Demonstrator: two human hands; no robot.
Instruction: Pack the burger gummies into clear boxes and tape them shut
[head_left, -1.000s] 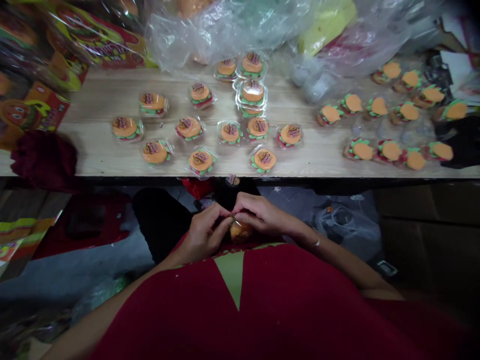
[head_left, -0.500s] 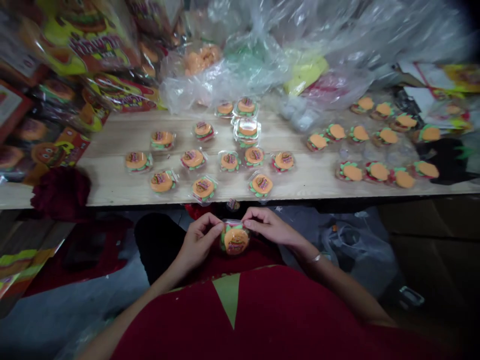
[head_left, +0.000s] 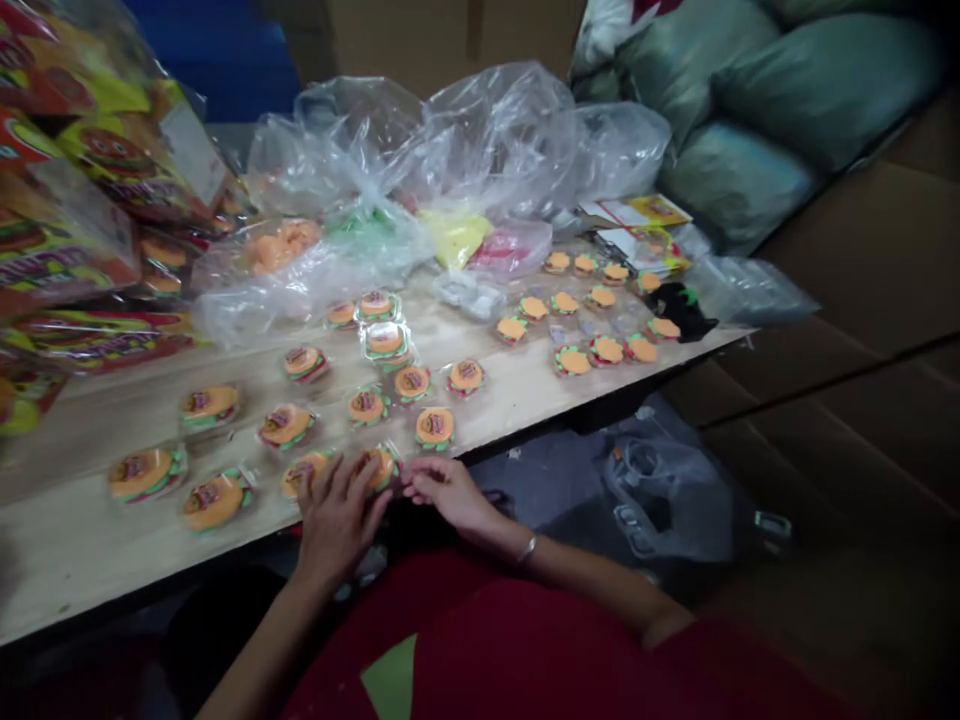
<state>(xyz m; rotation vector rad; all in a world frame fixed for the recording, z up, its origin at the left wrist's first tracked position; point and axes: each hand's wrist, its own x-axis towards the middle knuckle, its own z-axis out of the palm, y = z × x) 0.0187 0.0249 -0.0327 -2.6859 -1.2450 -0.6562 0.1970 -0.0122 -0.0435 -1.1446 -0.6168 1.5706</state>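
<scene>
A labelled burger in a clear case sits at the near edge of the table, ahead and slightly right of the left hand, and to the left of the right hand. The left is nearer: its parted, bent fingers overlap the case – whether they grip it cannot be told. The right hand's fingertips are drawn together just beside the case's right side; what they hold, if anything, is too small to tell. The case looks roundish, with no clear long axis. A second cased burger lies just left, partly behind the left fingers. Toward the table's right end stand burgers without visible labels; along the far edge, clear bags hold orange pieces – and something green
</scene>
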